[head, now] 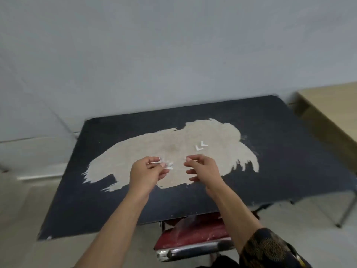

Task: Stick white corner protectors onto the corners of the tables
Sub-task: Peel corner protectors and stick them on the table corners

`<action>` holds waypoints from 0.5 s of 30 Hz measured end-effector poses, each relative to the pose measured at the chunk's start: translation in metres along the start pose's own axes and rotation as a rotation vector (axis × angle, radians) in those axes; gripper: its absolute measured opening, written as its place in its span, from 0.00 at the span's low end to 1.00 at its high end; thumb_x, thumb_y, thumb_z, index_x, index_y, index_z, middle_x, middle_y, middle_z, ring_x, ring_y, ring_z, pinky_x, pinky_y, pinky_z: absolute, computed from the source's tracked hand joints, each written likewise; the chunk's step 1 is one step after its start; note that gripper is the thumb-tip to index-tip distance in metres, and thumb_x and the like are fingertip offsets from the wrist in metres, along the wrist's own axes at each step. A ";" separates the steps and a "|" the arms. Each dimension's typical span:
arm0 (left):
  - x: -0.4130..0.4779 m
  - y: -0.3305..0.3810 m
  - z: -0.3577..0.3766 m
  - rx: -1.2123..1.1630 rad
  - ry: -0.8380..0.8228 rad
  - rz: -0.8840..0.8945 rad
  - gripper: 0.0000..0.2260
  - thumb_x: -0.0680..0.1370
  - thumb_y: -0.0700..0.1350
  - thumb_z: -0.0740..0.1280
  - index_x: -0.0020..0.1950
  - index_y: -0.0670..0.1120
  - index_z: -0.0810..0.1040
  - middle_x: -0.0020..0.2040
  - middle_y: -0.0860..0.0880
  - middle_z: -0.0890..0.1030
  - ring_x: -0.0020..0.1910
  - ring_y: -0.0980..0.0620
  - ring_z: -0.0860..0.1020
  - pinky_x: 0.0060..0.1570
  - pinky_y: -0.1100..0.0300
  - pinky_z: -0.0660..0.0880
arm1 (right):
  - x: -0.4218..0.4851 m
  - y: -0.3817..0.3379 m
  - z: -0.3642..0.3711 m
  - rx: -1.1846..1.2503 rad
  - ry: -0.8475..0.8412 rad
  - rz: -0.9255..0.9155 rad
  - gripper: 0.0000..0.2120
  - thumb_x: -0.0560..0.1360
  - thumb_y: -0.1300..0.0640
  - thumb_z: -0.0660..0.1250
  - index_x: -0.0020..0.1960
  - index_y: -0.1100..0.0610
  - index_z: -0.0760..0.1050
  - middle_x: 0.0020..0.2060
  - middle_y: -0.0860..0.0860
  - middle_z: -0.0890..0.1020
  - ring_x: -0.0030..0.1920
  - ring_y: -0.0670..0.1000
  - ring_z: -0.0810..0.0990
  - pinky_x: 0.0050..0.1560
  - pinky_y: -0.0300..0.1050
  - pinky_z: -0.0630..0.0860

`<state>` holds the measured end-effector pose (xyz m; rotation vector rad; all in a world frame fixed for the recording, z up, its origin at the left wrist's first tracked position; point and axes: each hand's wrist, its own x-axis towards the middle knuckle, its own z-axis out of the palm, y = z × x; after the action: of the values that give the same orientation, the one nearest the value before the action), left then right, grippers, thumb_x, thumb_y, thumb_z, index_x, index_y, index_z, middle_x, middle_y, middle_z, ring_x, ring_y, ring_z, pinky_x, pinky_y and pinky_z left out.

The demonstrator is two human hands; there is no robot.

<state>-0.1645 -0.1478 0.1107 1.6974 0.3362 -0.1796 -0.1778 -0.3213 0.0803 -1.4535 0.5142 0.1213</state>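
Note:
A dark table with a large worn beige patch in its middle stands in front of me. Both hands hover over the patch. My left hand pinches a white corner protector between thumb and fingers, and small white scraps lie on the table by its fingertips. My right hand is a little to the right with thumb and forefinger pinched together; whether they hold a thin strip is unclear. Two white L-shaped corner protectors lie on the patch just beyond my right hand.
A red chair with a metal frame is tucked under the table's near edge. A light wooden table on metal legs stands to the right. A pale wall rises behind, and light floor lies to the left.

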 end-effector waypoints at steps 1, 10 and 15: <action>-0.006 0.004 0.008 0.001 -0.061 0.015 0.08 0.77 0.35 0.71 0.55 0.41 0.80 0.43 0.43 0.86 0.40 0.49 0.86 0.44 0.60 0.82 | -0.012 -0.005 -0.007 -0.017 0.016 -0.037 0.06 0.79 0.54 0.69 0.55 0.53 0.80 0.48 0.51 0.86 0.44 0.50 0.85 0.36 0.41 0.80; -0.072 0.045 0.124 0.023 -0.522 0.157 0.10 0.77 0.35 0.71 0.58 0.42 0.79 0.41 0.44 0.87 0.42 0.47 0.86 0.45 0.57 0.82 | -0.097 -0.036 -0.117 0.026 0.296 -0.201 0.04 0.79 0.57 0.69 0.51 0.56 0.82 0.39 0.50 0.85 0.37 0.47 0.83 0.36 0.43 0.80; -0.120 0.056 0.198 0.086 -0.651 0.273 0.08 0.77 0.37 0.72 0.52 0.47 0.81 0.40 0.47 0.87 0.41 0.49 0.86 0.48 0.53 0.82 | -0.135 -0.032 -0.193 0.130 0.424 -0.228 0.05 0.79 0.59 0.70 0.48 0.60 0.82 0.37 0.53 0.85 0.35 0.48 0.81 0.33 0.40 0.77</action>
<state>-0.2455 -0.3642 0.1692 1.6498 -0.3891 -0.5305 -0.3353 -0.4810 0.1582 -1.4025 0.6807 -0.4026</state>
